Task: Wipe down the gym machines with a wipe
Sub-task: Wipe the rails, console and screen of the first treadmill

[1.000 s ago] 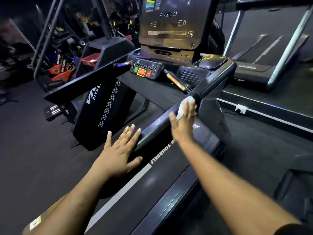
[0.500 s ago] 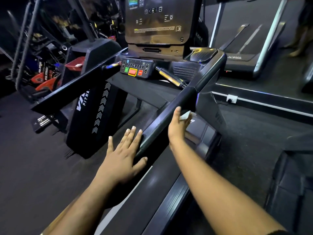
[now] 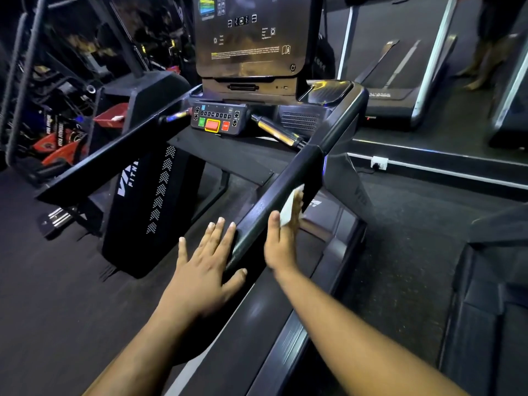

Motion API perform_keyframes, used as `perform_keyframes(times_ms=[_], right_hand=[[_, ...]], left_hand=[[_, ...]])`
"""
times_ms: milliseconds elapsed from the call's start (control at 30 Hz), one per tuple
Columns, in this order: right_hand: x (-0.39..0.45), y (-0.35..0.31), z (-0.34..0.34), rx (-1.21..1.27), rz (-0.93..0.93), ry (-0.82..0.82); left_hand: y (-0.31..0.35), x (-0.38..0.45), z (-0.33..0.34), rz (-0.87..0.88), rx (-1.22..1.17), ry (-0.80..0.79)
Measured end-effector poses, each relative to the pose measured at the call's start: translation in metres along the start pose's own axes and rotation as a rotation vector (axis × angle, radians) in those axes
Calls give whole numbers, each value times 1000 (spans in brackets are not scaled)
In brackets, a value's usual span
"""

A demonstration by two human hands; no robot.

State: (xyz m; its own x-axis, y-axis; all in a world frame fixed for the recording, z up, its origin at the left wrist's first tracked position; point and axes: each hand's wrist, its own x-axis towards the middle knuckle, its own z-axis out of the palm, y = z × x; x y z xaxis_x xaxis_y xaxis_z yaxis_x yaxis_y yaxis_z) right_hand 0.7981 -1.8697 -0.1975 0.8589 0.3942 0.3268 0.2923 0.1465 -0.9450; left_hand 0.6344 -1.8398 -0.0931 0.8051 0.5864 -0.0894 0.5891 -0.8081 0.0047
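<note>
A black treadmill fills the head view, its right handrail (image 3: 288,181) running from the console (image 3: 248,38) down toward me. My right hand (image 3: 281,241) lies along the rail's outer side, thumb on top. Its straight fingers press a white wipe (image 3: 287,212) against the rail. My left hand (image 3: 205,264) rests flat, fingers spread, on the inner side of the rail's near end and holds nothing.
A button panel (image 3: 218,121) with green and red keys sits under the console, and the left handrail (image 3: 100,161) slants away at left. Another treadmill (image 3: 400,90) stands behind on the right, with a person's legs (image 3: 485,61) beyond. Weight gear (image 3: 57,144) crowds the far left.
My right hand has slid the wipe down the rail toward me, moving from its top to its outer side. My left hand has stayed at the rail's end.
</note>
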Motion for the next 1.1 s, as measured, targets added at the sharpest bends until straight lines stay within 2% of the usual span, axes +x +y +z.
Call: perform_keyframes(times_ms=[67, 200, 233, 300, 367, 467, 567, 700, 733, 800, 867, 967, 1033, 1100], right_hand=[[2, 16, -3, 9, 28, 3], [91, 4, -12, 35, 421, 116], [103, -2, -14, -6, 424, 107], [97, -11, -9, -65, 242, 81], [47, -12, 1, -58, 22, 36], [-54, 2, 10, -46, -83, -73], [-73, 16, 5, -45, -43, -103], [7, 4, 5, -56, 205, 77], [15, -2, 6, -69, 205, 93], [3, -9, 9, -72, 91, 77], [-40, -12, 11, -85, -21, -22], [-90, -3, 11, -59, -79, -163], [-70, 4, 12, 7, -63, -108], [-19, 17, 11, 67, 108, 27]], left_hand=[[-1, 0, 0, 0, 3, 3], [-1, 0, 0, -1, 16, -1], [0, 0, 0, -1, 13, 1], [-1, 0, 0, 1, 6, 3], [-2, 0, 0, 7, -2, 1], [-4, 0, -1, 27, -34, -6], [-5, -1, -2, 49, -71, -5], [-5, -2, -2, 45, -109, 1], [-5, -2, -2, 45, -122, 3], [-5, -2, -2, 48, -151, 4], [-6, -1, -3, 49, -168, 5], [-6, -1, -2, 50, -167, 1], [-6, -1, -2, 52, -149, 7], [-6, -1, -1, 51, -142, 6]])
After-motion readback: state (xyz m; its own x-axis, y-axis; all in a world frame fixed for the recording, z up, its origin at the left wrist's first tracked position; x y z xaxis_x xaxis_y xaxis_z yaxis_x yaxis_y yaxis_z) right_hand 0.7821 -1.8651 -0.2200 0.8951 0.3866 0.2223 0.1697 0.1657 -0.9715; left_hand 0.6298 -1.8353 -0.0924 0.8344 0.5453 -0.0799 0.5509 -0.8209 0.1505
